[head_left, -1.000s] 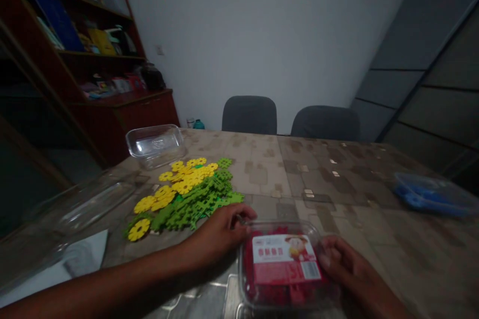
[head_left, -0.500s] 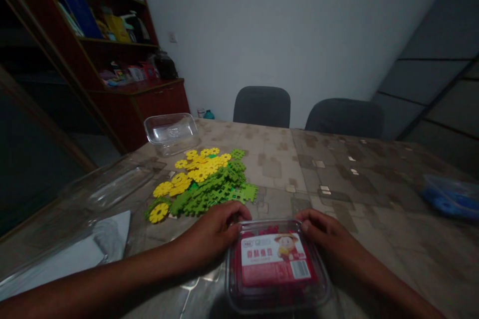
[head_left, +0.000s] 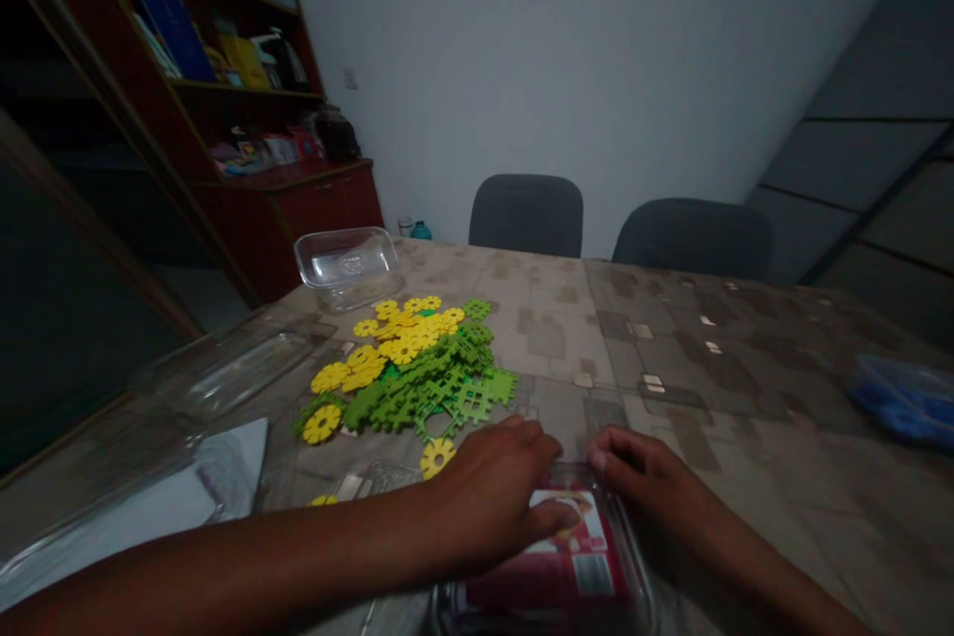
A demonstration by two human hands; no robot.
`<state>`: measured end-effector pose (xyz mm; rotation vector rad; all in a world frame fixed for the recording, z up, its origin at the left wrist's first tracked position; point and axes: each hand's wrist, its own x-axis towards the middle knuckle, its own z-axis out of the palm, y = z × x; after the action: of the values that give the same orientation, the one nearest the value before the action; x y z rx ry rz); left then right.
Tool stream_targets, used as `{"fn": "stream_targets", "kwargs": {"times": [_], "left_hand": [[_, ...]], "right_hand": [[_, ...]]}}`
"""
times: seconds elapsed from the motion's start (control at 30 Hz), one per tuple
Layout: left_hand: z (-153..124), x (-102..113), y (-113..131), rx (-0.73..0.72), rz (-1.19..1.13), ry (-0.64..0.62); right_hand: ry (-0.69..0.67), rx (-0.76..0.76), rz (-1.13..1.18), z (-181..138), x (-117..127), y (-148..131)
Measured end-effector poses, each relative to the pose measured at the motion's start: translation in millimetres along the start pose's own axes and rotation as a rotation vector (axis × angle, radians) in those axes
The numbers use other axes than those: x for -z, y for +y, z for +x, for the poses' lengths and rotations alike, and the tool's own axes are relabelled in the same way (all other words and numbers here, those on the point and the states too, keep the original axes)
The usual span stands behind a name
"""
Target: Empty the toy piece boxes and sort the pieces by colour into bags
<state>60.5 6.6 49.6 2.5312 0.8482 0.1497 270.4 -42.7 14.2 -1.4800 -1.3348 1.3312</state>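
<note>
A clear plastic box (head_left: 596, 576) with a red and white label and red pieces inside lies at the table's near edge. My left hand (head_left: 499, 497) rests on top of its lid, fingers curled over the far rim. My right hand (head_left: 645, 482) grips the box's far right corner, fingers bent. Just beyond lies a heap of green pieces (head_left: 432, 383) and yellow flower-shaped pieces (head_left: 395, 333). One yellow piece (head_left: 437, 457) lies close to my left hand.
An empty clear tub (head_left: 347, 263) stands at the table's far left. A clear lid (head_left: 231, 368) and white paper (head_left: 186, 492) lie to the left. A blue container (head_left: 905, 397) sits at the right edge. Two grey chairs (head_left: 526, 214) stand behind the patterned table (head_left: 708, 368).
My left hand has moved from the box's left side onto its lid. The box has slid nearer to me. A yellow piece now shows beside my left hand.
</note>
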Motion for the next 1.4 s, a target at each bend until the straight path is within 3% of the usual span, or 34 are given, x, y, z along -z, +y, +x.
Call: {"fn": "stream_targets", "kwargs": {"times": [0.23, 0.5, 0.67, 0.83, 1.03, 1.13, 1.27, 1.4], "left_hand": [[-5.1, -1.5, -8.2, -0.014, -0.033, -0.032], [0.8, 2.5, -5.3, 0.004, -0.020, -0.123], [2.1, 1.4, -10.2, 0.039, -0.079, -0.109], [0.6, 4.8, -19.0, 0.109, -0.378, -0.148], [4.2, 9.0, -20.1, 0.210, -0.418, -0.220], [6.3, 11.2, -17.9, 0.199, -0.401, -0.241], [4.7, 10.2, -19.2, 0.165, -0.391, -0.217], [-8.2, 9.8, -31.4, 0.148, -0.385, -0.138]], "right_hand": [[-0.165, -0.041, -0.131, 2.7, 6.4, 10.2], [-0.102, 0.004, -0.376, -6.8, 7.0, 1.2], [-0.181, 0.028, -0.207, -3.9, 8.2, 1.2], [-0.355, -0.077, -0.039, -9.2, 14.6, -6.7], [-0.314, -0.143, -0.079, -12.6, 10.5, -15.0], [-0.199, -0.075, -0.194, -15.5, 4.6, -16.3], [-0.106, 0.022, -0.379, -20.7, -1.9, -21.1], [-0.118, -0.017, -0.389, -22.4, 1.2, -16.5]]}}
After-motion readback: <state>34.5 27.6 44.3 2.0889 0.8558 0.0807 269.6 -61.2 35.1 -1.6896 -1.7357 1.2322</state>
